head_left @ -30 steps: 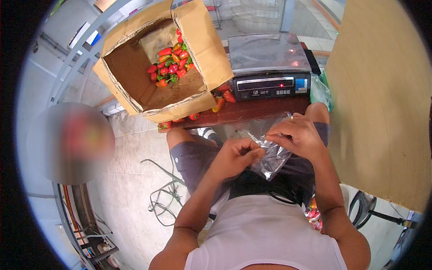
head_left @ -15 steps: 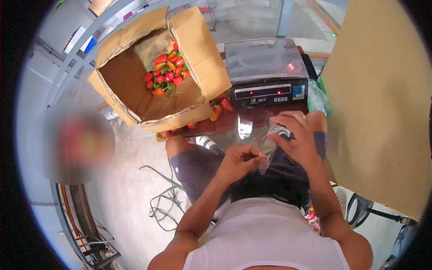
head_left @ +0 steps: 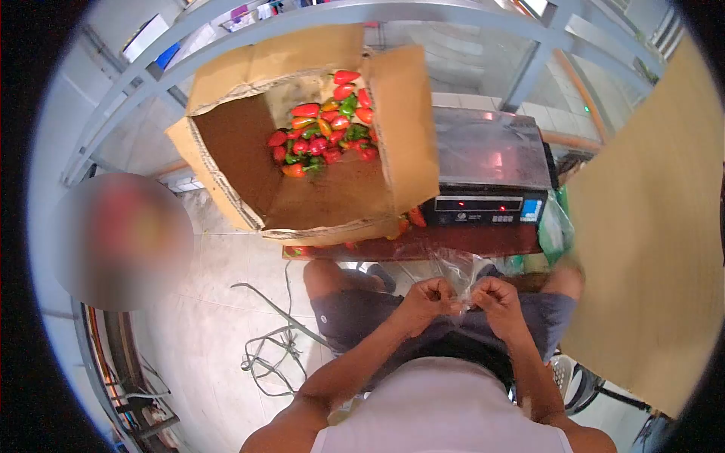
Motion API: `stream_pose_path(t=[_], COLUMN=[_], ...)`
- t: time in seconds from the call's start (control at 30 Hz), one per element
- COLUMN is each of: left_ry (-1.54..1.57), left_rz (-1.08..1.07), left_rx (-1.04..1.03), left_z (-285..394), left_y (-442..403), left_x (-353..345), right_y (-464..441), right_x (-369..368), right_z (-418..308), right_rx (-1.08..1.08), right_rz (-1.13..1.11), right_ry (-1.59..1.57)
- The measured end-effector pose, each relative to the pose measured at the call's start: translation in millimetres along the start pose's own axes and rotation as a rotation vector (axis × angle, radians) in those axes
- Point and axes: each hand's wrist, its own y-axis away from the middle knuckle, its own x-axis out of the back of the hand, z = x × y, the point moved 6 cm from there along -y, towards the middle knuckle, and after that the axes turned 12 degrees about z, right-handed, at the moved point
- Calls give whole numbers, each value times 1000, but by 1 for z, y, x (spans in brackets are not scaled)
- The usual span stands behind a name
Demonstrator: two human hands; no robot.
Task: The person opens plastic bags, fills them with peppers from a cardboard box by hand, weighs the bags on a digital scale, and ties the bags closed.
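Over my lap I hold a clear plastic bag (head_left: 458, 266) between both hands. My left hand (head_left: 430, 302) is closed, fingertips pinching one side of the bag's near edge. Closed the same way, my right hand (head_left: 497, 302) pinches the other side, a short gap from the left. The bag's thin film stretches away from me toward the dark red bench (head_left: 483, 243). Beyond it, an open cardboard box (head_left: 317, 208) holds several red, green and orange peppers (head_left: 325, 128). A digital scale (head_left: 491, 166) with lit red digits stands to the right of the box.
Loose peppers (head_left: 415, 217) lie beside the box on the bench. A large cardboard sheet (head_left: 642, 249) rises close on my right. Green strapping (head_left: 272, 355) lies tangled on the floor at left. Another plastic bag (head_left: 556, 226) sits right of the scale.
My right hand has come down from the bag's far end to its near edge, beside my left. The view has shifted, so box and scale appear lower and further right.
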Motion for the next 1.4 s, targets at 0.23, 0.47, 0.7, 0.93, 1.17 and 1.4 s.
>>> stream_pose_path(t=[0.23, 0.47, 0.7, 0.93, 1.17, 1.4], left_ry=[394, -40, -460, -78, -469, -50], left_rz=[360, 261, 581, 232, 588, 300], left_rx=[168, -146, -148, 115, -49, -12], left_z=[3, -11, -10, -6, -9, 0], left_y=[15, 27, 16, 33, -1, 19], left_x=[17, -8, 31, -33, 22, -38], right_y=[-3, -13, -8, -18, -15, -44], right_x=[-14, 30, -7, 27, 14, 42], right_z=[28, 11, 22, 23, 33, 34], right_rx=[-203, 459, -367, 224, -478, 335], right_rz=[17, 261, -126, 130, -112, 161], right_ry=[-732, 573, -771, 433, -760, 588])
